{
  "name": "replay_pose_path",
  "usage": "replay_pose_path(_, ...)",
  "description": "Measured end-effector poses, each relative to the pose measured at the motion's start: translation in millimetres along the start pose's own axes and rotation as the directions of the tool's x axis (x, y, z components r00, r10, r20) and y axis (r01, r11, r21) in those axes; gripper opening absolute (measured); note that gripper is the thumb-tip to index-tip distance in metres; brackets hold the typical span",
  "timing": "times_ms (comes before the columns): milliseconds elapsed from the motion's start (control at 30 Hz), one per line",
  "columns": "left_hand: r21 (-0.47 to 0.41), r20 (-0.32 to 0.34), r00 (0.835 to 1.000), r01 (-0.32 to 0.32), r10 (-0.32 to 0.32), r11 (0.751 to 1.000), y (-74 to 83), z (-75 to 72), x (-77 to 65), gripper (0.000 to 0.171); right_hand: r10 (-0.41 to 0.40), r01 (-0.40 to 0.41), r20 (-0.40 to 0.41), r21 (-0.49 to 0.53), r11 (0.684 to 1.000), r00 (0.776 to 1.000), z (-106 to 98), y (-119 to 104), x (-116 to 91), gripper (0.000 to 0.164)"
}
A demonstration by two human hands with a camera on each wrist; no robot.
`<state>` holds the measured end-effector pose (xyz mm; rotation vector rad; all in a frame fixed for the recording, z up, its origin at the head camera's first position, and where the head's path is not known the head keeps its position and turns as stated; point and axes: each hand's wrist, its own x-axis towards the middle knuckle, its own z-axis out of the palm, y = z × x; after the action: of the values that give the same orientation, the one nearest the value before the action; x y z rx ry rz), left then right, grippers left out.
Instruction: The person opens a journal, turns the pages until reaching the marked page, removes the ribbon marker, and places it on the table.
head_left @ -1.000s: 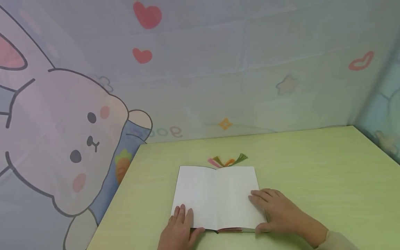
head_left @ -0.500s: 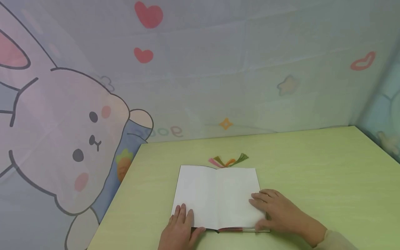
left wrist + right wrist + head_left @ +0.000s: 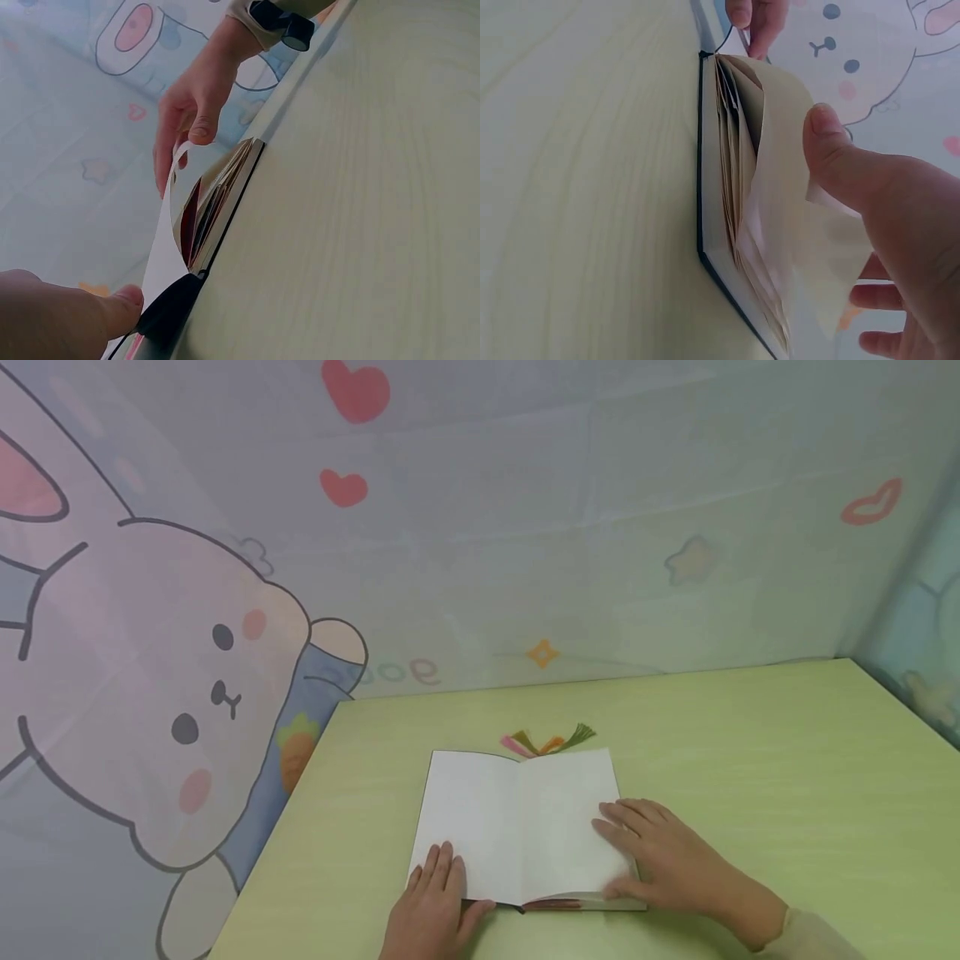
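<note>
An open book [image 3: 468, 822] with blank white pages lies on the table, dark cover beneath. My left hand [image 3: 431, 897] rests on the lower left page with its fingers fairly straight, the thumb along the bottom edge. On the other side, my right hand [image 3: 671, 860] pinches the outer edge of the right-hand page [image 3: 562, 827] between thumb and fingers. That page [image 3: 784, 172] bows up from the leaves [image 3: 731, 150] below it in the right wrist view. From the left wrist view, its edge curves up to the right thumb [image 3: 204, 124]. Reddish and dark leaves show underneath.
Pink, olive and orange thread tassels [image 3: 581, 735] stick out past the top of the book. The light green table [image 3: 787, 760] reaches back to a fabric backdrop [image 3: 480, 560] printed with hearts, stars and a large rabbit [image 3: 150, 677].
The right-hand page has risen at its lower edge, and the gap to the leaves below has widened. My right hand has shifted slightly up and left; the left hand stays on its page.
</note>
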<state>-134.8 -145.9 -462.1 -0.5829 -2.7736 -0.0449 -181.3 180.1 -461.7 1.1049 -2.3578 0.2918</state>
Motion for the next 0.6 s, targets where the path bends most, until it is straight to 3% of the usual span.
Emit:
replay_pose_path(133,-0.001,-0.021,1.0,0.003,-0.003,1.0,1.2,1.9,0.4,0.066,-0.022,0.023,-0.08,0.005,1.0,0.997,1,-1,3,0.074)
replay_pose_path(233,0.005,-0.076,0.997,0.007,-0.007,1.0,3.3,6.6,0.6,0.066,-0.041,0.042,-0.116,0.011,0.999,0.992,2,-1,6,0.074)
replay_pose_path(467,0.002,0.005,0.997,0.078,-0.078,0.997,14.1,1.9,9.5,0.08,-0.105,0.11,-0.216,0.013,0.994,0.971,8,-2,19,0.072)
replay_pose_path(600,0.033,-0.019,0.994,0.105,-0.104,0.994,20.6,7.0,13.8,0.085,-0.142,0.151,-0.27,0.013,0.988,0.952,11,-3,28,0.07)
